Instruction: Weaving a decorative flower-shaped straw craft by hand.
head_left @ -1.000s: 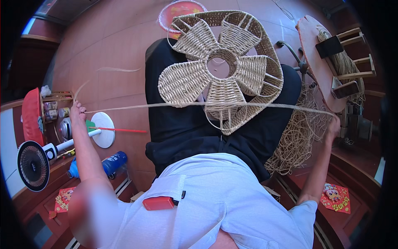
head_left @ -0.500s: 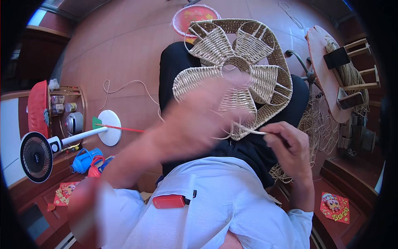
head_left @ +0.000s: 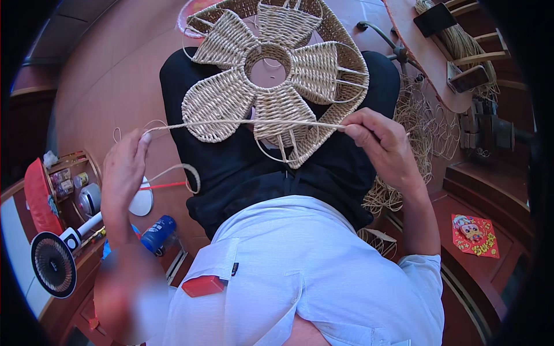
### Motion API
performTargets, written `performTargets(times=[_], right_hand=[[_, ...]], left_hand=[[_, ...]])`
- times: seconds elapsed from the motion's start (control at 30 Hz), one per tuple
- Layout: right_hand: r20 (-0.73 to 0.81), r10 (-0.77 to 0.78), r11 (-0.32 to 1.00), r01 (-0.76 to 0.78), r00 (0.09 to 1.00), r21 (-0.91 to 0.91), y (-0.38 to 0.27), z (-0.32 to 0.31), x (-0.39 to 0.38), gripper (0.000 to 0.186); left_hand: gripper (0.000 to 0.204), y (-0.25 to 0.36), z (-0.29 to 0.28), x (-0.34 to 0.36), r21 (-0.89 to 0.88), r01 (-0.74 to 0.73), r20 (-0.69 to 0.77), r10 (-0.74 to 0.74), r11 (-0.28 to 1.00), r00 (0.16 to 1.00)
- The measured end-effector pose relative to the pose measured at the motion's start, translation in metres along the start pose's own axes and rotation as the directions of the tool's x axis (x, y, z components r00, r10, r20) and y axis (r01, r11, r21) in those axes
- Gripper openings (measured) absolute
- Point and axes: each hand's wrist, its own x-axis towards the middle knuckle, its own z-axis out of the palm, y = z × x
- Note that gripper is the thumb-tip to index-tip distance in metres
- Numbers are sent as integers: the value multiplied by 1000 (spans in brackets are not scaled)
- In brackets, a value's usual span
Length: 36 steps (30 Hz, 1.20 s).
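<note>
Across my lap lies a woven straw basket (head_left: 352,78) with a flower-shaped panel (head_left: 219,99) of several petals round a central ring. Some petals are fully woven; others show bare ribs and loops of wire at their tips. A pale straw cord (head_left: 225,121) is stretched taut from side to side over the two nearest petals. My left hand (head_left: 124,167) pinches its left part, and the slack loops below that hand. Its other end is pinched between thumb and fingers of my right hand (head_left: 381,144), beside the basket's near right edge.
A large heap of loose cord (head_left: 424,127) lies on the floor to the right, below a wooden board (head_left: 424,55) bearing a cord bundle and phones. At left are a fan (head_left: 53,264), a blue bottle (head_left: 158,233) and a shelf with jars (head_left: 63,183).
My left hand has swung from over the basket out to the left, drawing the cord straight. My right hand keeps its grip. The view has shifted, so the basket appears farther up and left.
</note>
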Motion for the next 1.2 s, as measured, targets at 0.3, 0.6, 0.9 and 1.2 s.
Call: performTargets(times=[0.3,0.6,0.9,1.2], right_hand=[[59,-178,982,173,982,70,-34,54,5,14],[-309,-365,846,174,878,-505,25,20,17,19],[-318,-517,710,190,795,-678,60,-5,96,30],[-178,-188,832,61,966,-552,88,-33,181,44]], left_hand=[[54,127,132,-38,-334,-698,-123,705,633,698],[20,49,138,-5,-726,-311,-308,114,613,944],[28,30,122,9,-446,-270,-478,28,853,878],[31,47,108,-4,-604,-117,-251,-48,788,967]])
